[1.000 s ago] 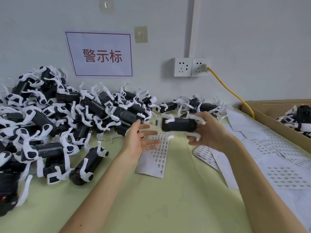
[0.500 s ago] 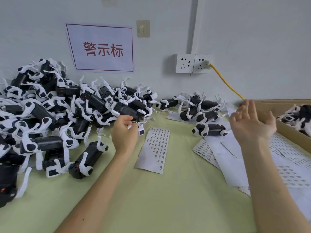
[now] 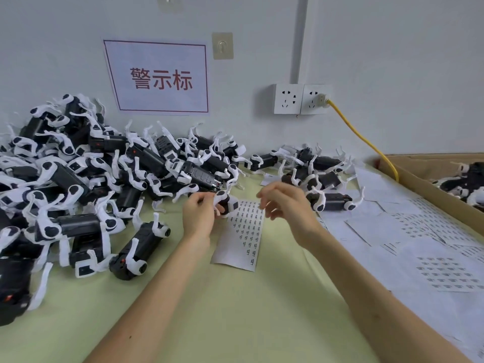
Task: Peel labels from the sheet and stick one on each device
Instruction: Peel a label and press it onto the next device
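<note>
At frame centre the left hand (image 3: 197, 218) grips a black-and-white device (image 3: 226, 205) — the right hand (image 3: 286, 205) hovers just beside it, fingers loose, nothing visible in them, above the label sheet (image 3: 243, 239).

A yellow cable (image 3: 366, 141) hangs from the wall socket (image 3: 315, 99) near a sign (image 3: 157, 61)

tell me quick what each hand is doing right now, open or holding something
Left hand: grips a black-and-white device.
Right hand: open, fingers loosely curled above the label sheet, nothing visibly held.
</note>
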